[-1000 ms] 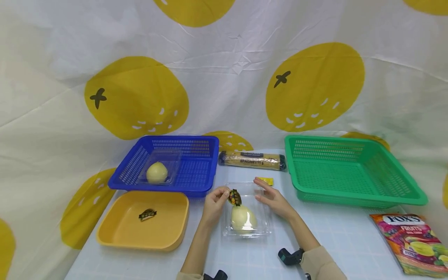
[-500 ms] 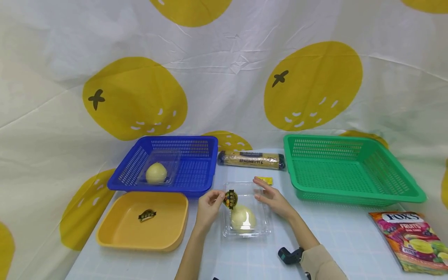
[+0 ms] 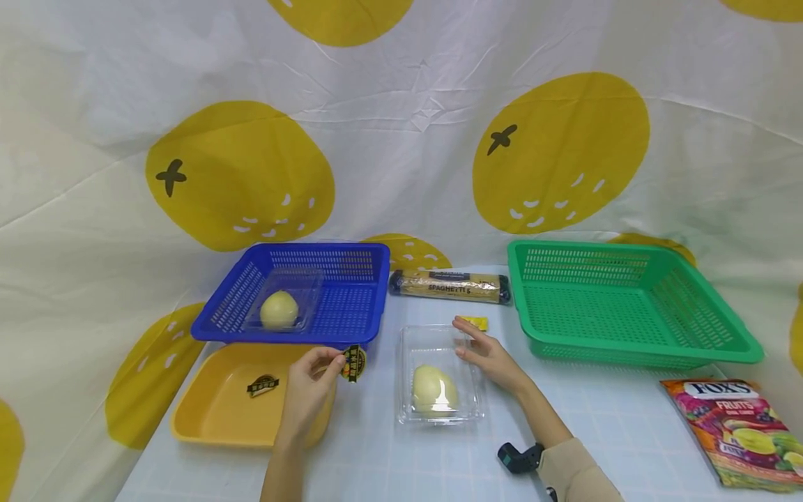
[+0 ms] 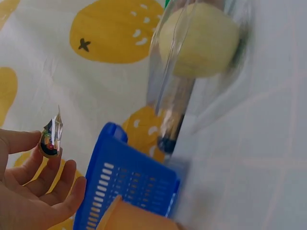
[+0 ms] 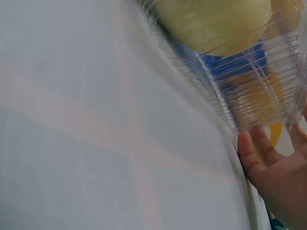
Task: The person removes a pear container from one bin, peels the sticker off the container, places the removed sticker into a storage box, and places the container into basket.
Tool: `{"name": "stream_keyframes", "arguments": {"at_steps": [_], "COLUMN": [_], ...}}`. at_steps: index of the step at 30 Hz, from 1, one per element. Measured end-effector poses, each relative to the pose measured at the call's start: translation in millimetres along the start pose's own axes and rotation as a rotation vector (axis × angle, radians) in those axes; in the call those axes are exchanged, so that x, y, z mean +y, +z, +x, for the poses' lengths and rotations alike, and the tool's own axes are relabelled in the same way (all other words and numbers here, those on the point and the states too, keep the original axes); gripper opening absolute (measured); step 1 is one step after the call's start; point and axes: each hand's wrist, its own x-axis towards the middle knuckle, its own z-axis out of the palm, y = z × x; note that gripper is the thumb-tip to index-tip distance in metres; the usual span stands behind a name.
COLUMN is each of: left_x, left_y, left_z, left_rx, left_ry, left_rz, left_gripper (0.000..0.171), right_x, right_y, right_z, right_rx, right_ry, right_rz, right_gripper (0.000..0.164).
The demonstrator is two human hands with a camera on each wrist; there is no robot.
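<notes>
My left hand (image 3: pixel 309 387) pinches a black and gold sticker (image 3: pixel 353 364) between thumb and fingertips, over the right edge of the yellow tub (image 3: pixel 207 411). In the left wrist view the sticker (image 4: pixel 51 137) stands out from the fingertips, its edge shiny. A clear plastic clamshell box (image 3: pixel 409 348) lies on the table with a pale yellow round fruit (image 3: pixel 434 392) inside. My right hand (image 3: pixel 495 361) rests against the box's right side, fingers extended. The right wrist view shows that hand's fingers (image 5: pixel 261 148) at the ribbed plastic wall.
Another black and gold sticker (image 3: pixel 262 385) lies in the tub. Behind it, a blue basket (image 3: pixel 351 307) holds a second boxed fruit (image 3: pixel 279 310). A spaghetti pack (image 3: pixel 450 286) and a small yellow packet (image 3: pixel 475 323) lie beyond the box. At right are a green basket (image 3: pixel 583 307) and a Fox's candy bag (image 3: pixel 734 432).
My left hand has lifted the sticker away from the box and carried it left to the tub's edge. The right hand and the box have stayed in place.
</notes>
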Motion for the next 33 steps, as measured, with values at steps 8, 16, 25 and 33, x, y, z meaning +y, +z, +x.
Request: {"name": "stream_keyframes", "arguments": {"at_steps": [8,16,25,33], "left_x": [-14.1,-32.4,-57.6,-77.6], "left_y": [-47.7,-76.8,-88.4,-95.6], "left_z": [-0.8,9.3,17.3,17.1], "left_rx": [0.105,0.044,-0.118,-0.179], "left_ry": [-0.020,-0.135,-0.097,-0.079], "left_rz": [0.232,0.310,0.235,0.092], "left_gripper": [0.018,0.024,0.024,0.030], "right_x": [0,-7,-5,0], "right_y": [-1,0,-1,-1], "right_z": [0,-1,0,-1], "right_rx": [-0.005,0.004,-0.010,-0.006], "right_ry": [0.008,0.017,-0.015,-0.009], "right_rz": [0.009,0.000,-0.013,0.025], "right_gripper": [0.058,0.055,0.055,0.055]}}
